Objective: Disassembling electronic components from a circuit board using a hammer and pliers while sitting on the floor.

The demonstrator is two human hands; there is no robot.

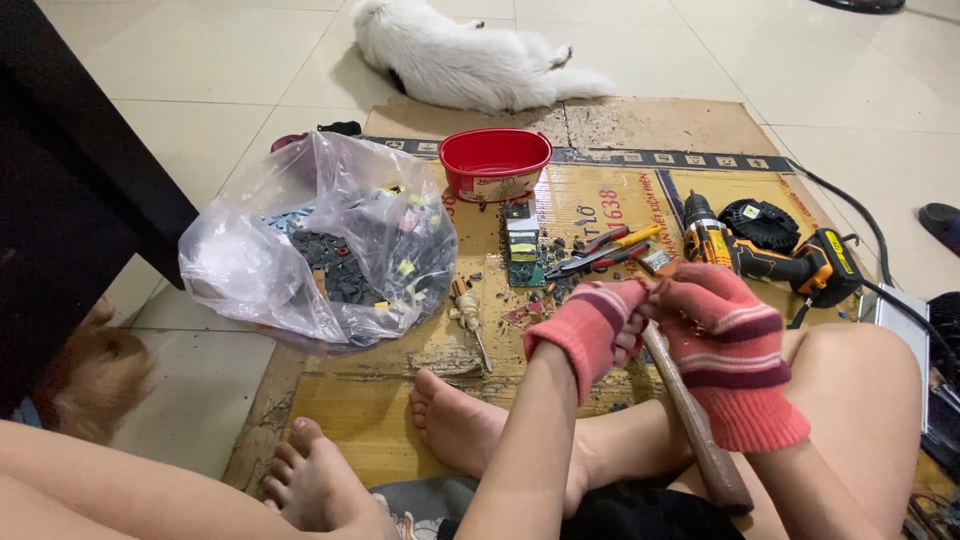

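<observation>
While the person sat barefoot on the cardboard sheet (400, 400), both gloved hands met at centre. Left hand (590, 330) was curled shut, contents hidden. Right hand (715, 335) was closed around the wooden hammer handle (700, 435), which ran down toward 5 o'clock. Pliers (600, 252) lay at 12 o'clock, cordless drill (760, 255) at 1, plastic bag (320, 235) at 10.

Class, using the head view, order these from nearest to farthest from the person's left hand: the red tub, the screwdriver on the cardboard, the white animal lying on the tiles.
Measured from the left hand:
1. Screwdriver, on the cardboard just to the hand's left.
2. Red tub, farther up the cardboard, beside the plastic bag.
3. White animal, beyond the cardboard on the tiles, at the top.
</observation>
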